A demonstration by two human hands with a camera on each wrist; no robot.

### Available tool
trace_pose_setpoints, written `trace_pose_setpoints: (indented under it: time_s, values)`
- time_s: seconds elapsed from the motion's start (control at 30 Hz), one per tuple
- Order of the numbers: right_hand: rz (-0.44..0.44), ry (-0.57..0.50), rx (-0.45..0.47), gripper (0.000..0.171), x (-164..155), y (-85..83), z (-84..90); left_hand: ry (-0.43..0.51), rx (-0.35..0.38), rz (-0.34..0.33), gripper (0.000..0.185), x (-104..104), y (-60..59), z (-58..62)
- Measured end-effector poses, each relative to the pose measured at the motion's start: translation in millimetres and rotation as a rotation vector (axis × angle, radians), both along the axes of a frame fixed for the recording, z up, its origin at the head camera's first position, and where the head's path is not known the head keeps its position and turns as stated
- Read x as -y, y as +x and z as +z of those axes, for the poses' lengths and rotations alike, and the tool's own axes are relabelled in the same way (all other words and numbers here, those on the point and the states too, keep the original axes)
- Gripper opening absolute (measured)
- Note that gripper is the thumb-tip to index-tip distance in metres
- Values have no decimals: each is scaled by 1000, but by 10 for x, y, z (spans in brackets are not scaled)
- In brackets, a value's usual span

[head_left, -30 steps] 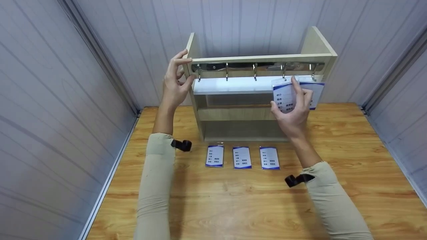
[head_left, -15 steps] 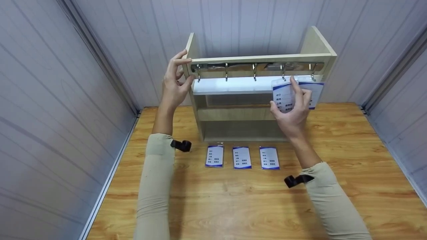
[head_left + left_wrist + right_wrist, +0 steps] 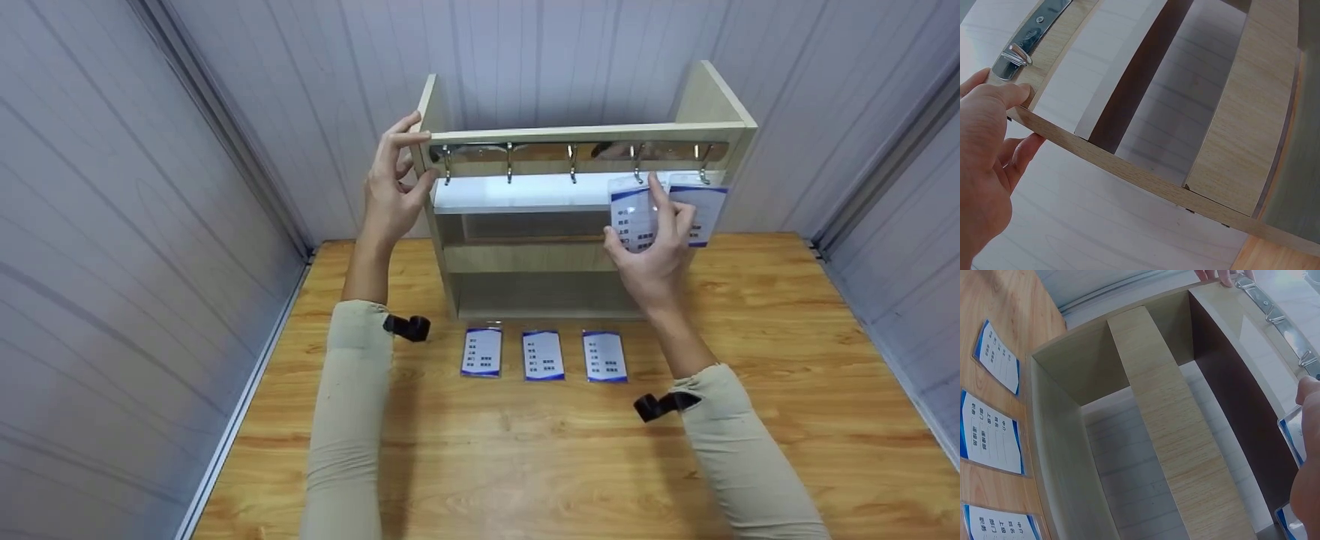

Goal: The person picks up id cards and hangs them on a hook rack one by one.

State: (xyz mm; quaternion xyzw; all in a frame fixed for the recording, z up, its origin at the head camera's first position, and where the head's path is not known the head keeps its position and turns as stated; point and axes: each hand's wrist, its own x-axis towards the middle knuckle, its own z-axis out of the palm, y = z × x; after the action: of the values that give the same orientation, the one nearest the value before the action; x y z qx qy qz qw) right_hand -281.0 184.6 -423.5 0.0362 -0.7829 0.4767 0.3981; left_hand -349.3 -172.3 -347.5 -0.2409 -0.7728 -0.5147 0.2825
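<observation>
Print on the three table cards (image 3: 543, 355) too small to read, held card (image 3: 634, 217) partly covered by right hand (image 3: 651, 262) at 5 o'clock, hanging card (image 3: 701, 213) half hidden behind fingers, left hand (image 3: 985, 169) cut off at 9 o'clock in the wrist view.

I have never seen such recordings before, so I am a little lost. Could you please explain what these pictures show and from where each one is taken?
A person works with two bare hands and wears three cameras. The large picture comes from the head, looking down; the two small ones come from the wrists. On a wooden table stands a small wooden shelf with a metal hook rail. The left hand grips the shelf's upper left corner. The right hand holds a badge card up at the fourth hook from the left. One badge already hangs at the rightmost hook. Three more badges lie flat on the table in front.
</observation>
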Motion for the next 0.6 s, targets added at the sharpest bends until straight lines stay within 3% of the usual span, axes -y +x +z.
trace_pose_setpoints:
  time_s: [0.3, 0.6]
  values:
    - [-36, 51, 25, 90, -1, -26, -46, 9, -12, -13, 43, -11, 5, -11]
    - [-16, 56, 26, 90, -17, -28, -62, 15, 0, -8, 43, -31, -8, -9]
